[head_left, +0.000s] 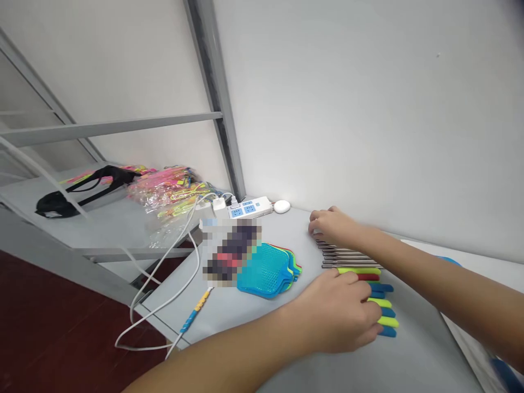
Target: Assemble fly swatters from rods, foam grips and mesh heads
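The grey table [254,305] carries everything: a row of rods [347,256] lies side by side near the wall, steel shafts toward the far end and coloured handles [382,305] (green, red, blue) toward the near end. The row is bracketed by both hands. The left hand [339,316] is laid flat over the handle ends, fingers curled lightly against them rather than clasped round any one. The right hand [331,224] is cupped against the steel tips, knuckles up; whether a tip is pinched beneath it cannot be told.

The step in hand is judged to be a squaring-up of the row. It is best done with even pressure from both ends, palms kept low, so that no rod is rolled over its neighbour and the tips are brought level.

Open table is left in front of the handles and between the row and the stack of plastic swatter heads [268,270], which lies just to the left. The wall [368,109] stands close behind the right hand, so little room is offered there. The near-left edge of the table is crossed by white cables [164,305] running from a power strip [245,208], beside which a small white puck [281,206] rests.
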Demonstrator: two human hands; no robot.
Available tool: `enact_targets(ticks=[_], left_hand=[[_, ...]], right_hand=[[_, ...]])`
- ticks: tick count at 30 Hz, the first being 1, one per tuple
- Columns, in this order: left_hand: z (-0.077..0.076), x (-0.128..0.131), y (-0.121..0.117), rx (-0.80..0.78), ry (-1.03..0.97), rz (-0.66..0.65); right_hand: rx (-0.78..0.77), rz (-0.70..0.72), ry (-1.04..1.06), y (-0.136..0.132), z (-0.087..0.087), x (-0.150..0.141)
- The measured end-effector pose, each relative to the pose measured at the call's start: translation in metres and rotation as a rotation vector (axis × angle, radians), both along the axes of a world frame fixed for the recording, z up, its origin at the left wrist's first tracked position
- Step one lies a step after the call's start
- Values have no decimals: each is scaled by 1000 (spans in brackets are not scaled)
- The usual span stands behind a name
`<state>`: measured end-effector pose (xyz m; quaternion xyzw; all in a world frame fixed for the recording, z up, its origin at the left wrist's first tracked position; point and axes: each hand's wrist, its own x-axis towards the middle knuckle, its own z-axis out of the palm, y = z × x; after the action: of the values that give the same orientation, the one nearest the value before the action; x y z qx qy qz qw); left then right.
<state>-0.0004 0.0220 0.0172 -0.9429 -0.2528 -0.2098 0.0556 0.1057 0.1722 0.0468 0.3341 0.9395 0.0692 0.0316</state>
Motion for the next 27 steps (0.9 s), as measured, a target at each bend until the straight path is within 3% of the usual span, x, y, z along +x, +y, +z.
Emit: enact_targets(ticks=[4,10,16,19,23,27], left_hand=[[-4,0,-1,-9,30,-14],[-6,0,-2,-23,43,-92],[-2,-1,1,-17,65,-65],[4,-3,3,-47,96,-45],[12,-8,6,-54,123,-42],[16,-11,8,-104,139,-34]], right_hand=[[45,15,-67,3,-7,-10],[153,-2,-136,4,-17,-1],[238,-8,-173,3,-16,6],[270,-6,-178,-2,-6,8],[333,-7,-153,-24,23,23],[491,38,83,-62,49,56]])
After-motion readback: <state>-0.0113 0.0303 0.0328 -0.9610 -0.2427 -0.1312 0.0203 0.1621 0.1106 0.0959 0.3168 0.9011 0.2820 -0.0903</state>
